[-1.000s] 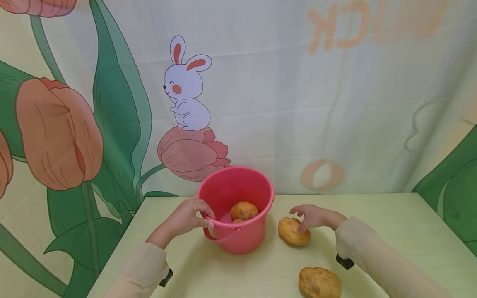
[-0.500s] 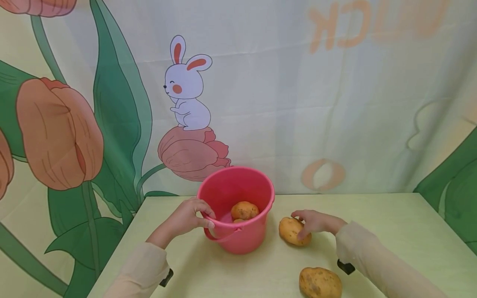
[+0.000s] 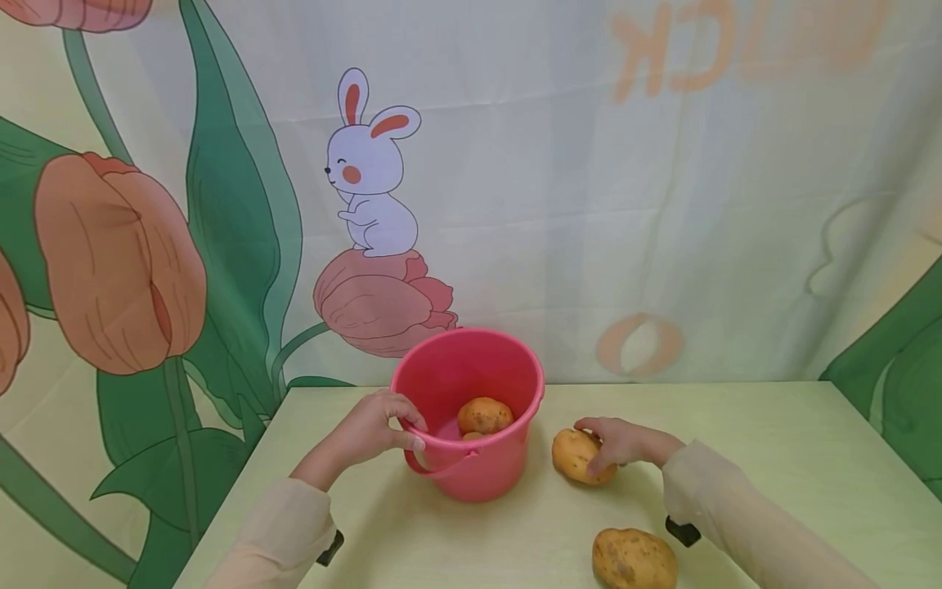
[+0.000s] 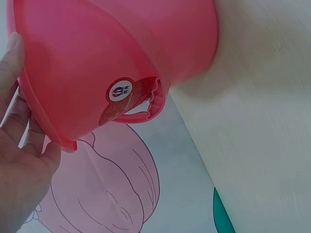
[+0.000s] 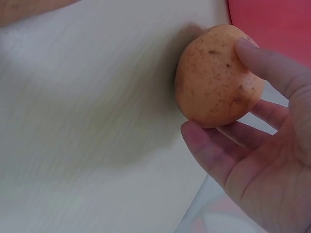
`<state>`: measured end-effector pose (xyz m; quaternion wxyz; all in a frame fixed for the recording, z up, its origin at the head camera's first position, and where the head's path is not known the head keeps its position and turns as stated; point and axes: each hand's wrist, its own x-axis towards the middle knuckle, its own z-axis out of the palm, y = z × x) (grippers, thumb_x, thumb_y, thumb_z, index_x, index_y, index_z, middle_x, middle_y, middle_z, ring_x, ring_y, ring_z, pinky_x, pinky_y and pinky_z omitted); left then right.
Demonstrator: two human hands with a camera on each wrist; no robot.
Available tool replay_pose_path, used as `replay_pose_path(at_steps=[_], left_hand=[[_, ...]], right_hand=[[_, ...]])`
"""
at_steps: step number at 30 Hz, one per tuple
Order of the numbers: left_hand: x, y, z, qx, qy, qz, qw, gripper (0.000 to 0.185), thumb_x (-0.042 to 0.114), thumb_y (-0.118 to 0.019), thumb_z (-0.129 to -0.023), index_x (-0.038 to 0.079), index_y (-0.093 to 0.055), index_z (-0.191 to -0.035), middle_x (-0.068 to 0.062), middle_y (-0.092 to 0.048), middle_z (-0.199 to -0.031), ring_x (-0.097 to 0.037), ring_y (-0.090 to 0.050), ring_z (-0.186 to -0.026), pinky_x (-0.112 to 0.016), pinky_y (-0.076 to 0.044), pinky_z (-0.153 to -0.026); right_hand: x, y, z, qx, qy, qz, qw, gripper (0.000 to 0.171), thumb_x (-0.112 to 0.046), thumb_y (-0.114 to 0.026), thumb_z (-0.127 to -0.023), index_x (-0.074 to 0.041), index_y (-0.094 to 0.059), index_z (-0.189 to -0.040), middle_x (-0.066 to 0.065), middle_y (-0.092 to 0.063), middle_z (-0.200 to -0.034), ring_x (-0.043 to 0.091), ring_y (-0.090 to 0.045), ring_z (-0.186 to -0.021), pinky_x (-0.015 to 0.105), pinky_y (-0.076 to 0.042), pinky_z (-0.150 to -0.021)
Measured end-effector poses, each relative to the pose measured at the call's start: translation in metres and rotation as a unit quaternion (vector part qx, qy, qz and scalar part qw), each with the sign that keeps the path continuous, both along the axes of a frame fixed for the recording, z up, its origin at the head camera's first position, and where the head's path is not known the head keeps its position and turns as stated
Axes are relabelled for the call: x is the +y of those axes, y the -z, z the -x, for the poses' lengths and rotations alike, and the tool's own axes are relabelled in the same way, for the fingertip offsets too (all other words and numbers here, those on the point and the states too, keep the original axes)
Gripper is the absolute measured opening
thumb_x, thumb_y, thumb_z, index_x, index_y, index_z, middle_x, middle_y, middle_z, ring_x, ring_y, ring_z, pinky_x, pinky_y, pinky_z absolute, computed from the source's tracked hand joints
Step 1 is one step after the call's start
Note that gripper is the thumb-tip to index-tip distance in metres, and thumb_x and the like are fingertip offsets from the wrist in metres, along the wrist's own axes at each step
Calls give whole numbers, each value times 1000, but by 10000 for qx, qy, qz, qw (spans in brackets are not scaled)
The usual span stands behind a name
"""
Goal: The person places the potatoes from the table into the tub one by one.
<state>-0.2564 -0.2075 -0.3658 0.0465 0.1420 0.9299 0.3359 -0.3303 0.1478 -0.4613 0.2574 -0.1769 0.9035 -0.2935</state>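
A pink bucket (image 3: 482, 466) stands on the table, with a potato (image 3: 486, 415) visible inside and part of another beneath it. My left hand (image 3: 379, 425) grips the bucket's left rim, fingers inside and thumb outside; the left wrist view shows the same hand (image 4: 26, 141) at the rim. To the right of the bucket, my right hand (image 3: 625, 443) holds a potato (image 3: 574, 456) on the table. In the right wrist view the thumb and fingers pinch that potato (image 5: 216, 77) from two sides.
One more potato (image 3: 634, 559) lies nearer the front of the table (image 3: 773, 458). The bucket's handle (image 3: 441, 470) hangs down at its front left. Behind the table hangs a cloth (image 3: 589, 204) printed with tulips and a rabbit.
The right hand's fingers have closed in around the potato beside the bucket; earlier they were spread above it. The left hand and the bucket stay where they were.
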Motion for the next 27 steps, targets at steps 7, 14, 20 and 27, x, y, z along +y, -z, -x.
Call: replay_pose_path(at_steps=[7,14,20,27], left_hand=[[1,1,0,-6,-2,-8,10000,16,18,-77,-65,16,-69,-79,3,-61,-85,-20,-48,-93,-28,-52,-64],[1,2,1,18,22,-17,10000,16,17,-77,-65,15,-69,-79,3,-62,-85,-20,-48,-93,-28,-52,-64],[1,2,1,-1,-5,-15,10000,16,19,-77,-65,16,-69,-79,3,-61,-85,-19,-48,-93,-28,-52,-64],[0,1,0,-26,-6,-49,10000,19,21,-77,-65,14,-69,-81,3,-61,-85,-19,-49,-93,-28,-53,-64]], right_hand=[[1,1,0,209,-60,-4,9998,71,-11,-74,-66,-2,-40,-128,17,-49,-121,28,-48,-106,46,-42,-89],[-1,2,-1,298,-107,29,9995,70,-11,-74,-66,-3,-42,-127,15,-50,-120,28,-47,-107,48,-37,-93],[0,-3,-2,493,-312,45,9983,71,-11,-75,-64,-1,-42,-126,17,-51,-118,30,-48,-106,49,-38,-92],[4,-10,0,743,-465,86,9961,72,-13,-76,-63,-1,-43,-125,19,-51,-117,31,-48,-104,48,-39,-90]])
